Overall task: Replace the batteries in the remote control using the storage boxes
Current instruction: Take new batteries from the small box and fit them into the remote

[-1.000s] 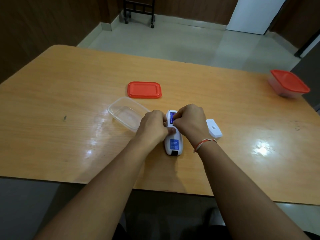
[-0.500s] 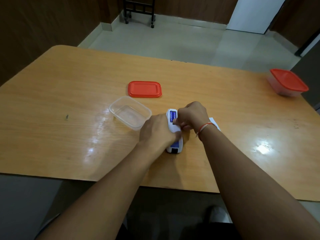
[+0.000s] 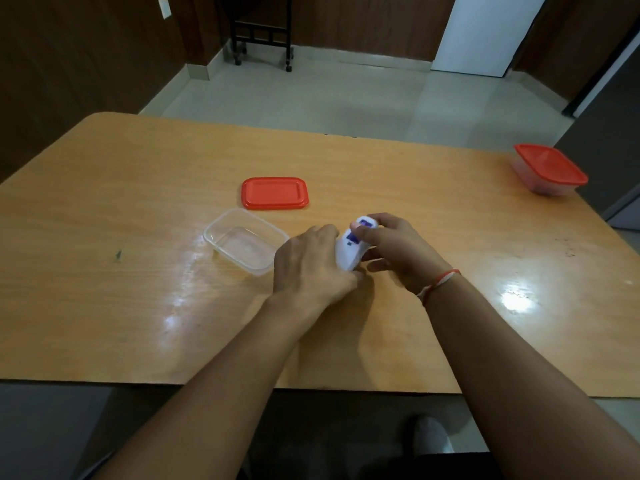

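A white remote control (image 3: pixel 350 247) with blue batteries showing in its open back sits tilted between both hands near the table's middle. My left hand (image 3: pixel 308 268) grips its lower end. My right hand (image 3: pixel 394 249) holds its upper end, thumb pressed on the battery bay. An open clear storage box (image 3: pixel 221 230) stands just left of my left hand, and I see nothing inside it. Its red lid (image 3: pixel 274 192) lies flat behind it. The remote's loose back cover is hidden behind my right hand.
A second clear storage box with a red lid (image 3: pixel 549 171) on it stands at the table's far right corner. The wooden table (image 3: pixel 104 209) has its near edge close to my forearms. A black wheeled stand (image 3: pixel 262 32) is on the floor beyond.
The remote has been raised at its near end and tilted. My left hand slid down to its lower end. My right hand now covers the white back cover that lay to the right.
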